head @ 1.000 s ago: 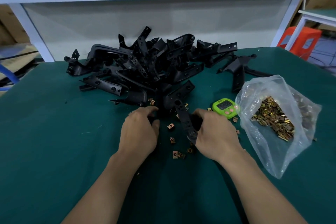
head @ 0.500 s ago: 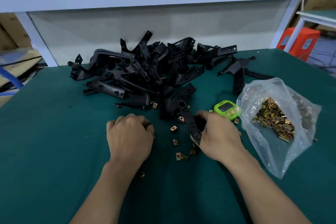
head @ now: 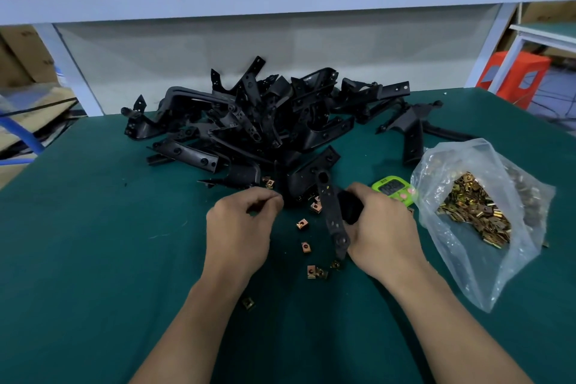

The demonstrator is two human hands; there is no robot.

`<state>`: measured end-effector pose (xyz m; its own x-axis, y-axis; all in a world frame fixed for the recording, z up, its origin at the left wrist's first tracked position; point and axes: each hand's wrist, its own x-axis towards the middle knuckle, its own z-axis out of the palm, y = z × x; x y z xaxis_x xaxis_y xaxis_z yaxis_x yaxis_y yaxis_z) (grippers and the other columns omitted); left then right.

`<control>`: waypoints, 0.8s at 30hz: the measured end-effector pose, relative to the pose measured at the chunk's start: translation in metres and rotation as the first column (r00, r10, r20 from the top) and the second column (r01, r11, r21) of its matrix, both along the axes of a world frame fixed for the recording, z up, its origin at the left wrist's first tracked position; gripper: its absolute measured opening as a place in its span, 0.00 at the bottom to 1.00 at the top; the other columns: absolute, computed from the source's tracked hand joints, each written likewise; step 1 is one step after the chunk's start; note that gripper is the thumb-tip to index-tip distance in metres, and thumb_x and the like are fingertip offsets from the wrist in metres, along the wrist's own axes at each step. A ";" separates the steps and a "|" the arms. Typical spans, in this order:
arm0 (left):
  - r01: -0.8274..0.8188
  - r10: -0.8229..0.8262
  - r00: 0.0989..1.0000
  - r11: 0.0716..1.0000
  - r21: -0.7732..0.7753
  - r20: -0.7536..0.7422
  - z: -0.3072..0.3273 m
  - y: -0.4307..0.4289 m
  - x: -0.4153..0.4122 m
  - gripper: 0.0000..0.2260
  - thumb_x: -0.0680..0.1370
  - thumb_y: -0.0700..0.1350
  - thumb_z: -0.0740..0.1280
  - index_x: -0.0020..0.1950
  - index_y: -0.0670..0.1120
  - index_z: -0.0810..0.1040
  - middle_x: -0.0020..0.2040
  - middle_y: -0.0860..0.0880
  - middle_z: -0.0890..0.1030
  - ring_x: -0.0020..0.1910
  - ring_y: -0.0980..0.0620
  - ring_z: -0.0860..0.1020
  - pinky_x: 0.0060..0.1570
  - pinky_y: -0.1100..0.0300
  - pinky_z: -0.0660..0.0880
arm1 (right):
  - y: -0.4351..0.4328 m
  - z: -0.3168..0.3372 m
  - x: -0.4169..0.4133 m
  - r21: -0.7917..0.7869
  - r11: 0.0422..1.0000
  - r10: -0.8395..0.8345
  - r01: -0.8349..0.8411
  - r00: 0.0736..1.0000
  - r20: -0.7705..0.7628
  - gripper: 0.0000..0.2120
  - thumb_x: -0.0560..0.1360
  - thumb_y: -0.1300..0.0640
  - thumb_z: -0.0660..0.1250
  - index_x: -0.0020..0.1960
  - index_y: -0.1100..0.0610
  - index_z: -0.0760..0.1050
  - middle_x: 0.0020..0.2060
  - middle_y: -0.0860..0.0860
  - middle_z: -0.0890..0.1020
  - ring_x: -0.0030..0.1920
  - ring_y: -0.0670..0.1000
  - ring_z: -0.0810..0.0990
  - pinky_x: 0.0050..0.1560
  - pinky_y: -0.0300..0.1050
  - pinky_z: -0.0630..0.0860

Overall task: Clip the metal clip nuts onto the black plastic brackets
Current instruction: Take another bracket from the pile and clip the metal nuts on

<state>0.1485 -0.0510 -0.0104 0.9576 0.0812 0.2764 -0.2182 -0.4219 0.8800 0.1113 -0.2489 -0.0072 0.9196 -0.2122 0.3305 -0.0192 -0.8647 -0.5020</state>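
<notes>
Black plastic brackets (head: 249, 128) lie heaped on the green desk (head: 93, 243). Just in front of the heap, the right hand (head: 383, 234) grips one long black bracket (head: 332, 218). The left hand (head: 240, 231) is curled, and I cannot tell whether it holds anything. Copper-coloured metal clip nuts (head: 302, 224) lie loose before the heap.

Both bare forearms reach forward, hands close together.
Left hand (head: 241, 227) curls its fingertips against the thumb, contents hidden; right hand (head: 383, 234) grips a black plastic bracket (head: 332, 218).
</notes>
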 end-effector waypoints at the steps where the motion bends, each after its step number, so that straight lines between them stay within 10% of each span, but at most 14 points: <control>1: 0.002 -0.002 1.000 1.000 -0.017 -0.001 0.000 -0.001 0.000 0.09 0.76 0.45 0.75 0.41 0.60 0.86 0.37 0.63 0.84 0.39 0.64 0.81 0.39 0.75 0.73 | 0.001 0.001 0.000 0.007 1.000 0.002 -0.003 1.000 0.013 0.11 0.69 0.54 0.73 0.45 0.45 0.72 0.31 0.44 0.76 0.34 0.55 0.73 0.32 0.45 0.66; 24: 0.071 -0.068 0.991 0.997 0.027 -0.117 -0.006 -0.003 0.006 0.11 0.80 0.39 0.68 0.42 0.53 0.79 0.37 0.60 0.81 0.34 0.62 0.75 0.34 0.72 0.69 | 0.003 0.002 -0.002 0.046 0.999 0.010 -0.011 1.000 0.020 0.12 0.69 0.54 0.73 0.42 0.43 0.70 0.30 0.44 0.75 0.34 0.55 0.73 0.31 0.45 0.61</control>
<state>0.1548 -0.0537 -0.0167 0.9863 0.0064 0.1648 -0.1455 -0.4366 0.8878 0.1097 -0.2462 -0.0055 0.9154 -0.2179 0.3386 0.0002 -0.8406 -0.5417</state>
